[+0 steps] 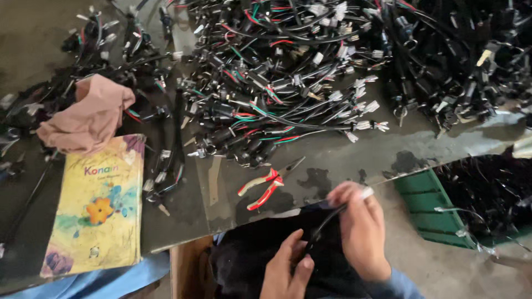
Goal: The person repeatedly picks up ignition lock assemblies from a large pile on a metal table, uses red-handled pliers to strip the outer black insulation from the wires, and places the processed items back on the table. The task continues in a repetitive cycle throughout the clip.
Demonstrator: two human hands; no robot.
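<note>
Below the near edge of the worktable [354,160], both hands work on one black cable [324,224] with a white connector [367,192] at its upper end. The right hand [360,232] is closed around the cable's upper part, with the connector poking out past its fingers just under the table edge. The left hand [285,271] sits lower and to the left, its thumb and fingers pinched narrow on the cable's lower end, over a dark cloth [249,260] in the lap.

On the worktable, red-handled pliers [269,185] lie just up and left of the right hand, near the edge, with bare dark surface around them. Beyond the pliers a large heap of black wire harnesses [277,72], with red, green and white leads, fills the back of the table; its nearest strands stop short of the pliers. Further right the heap runs up to the edge.

Left of the pliers, well apart, a yellow notebook [97,207] with a flower picture lies flat, its lower end at the table's front edge. A crumpled pink cloth [88,119] touches its top. Right of the hands, under the table, stands a green crate [432,210] beside open concrete floor [443,271].
</note>
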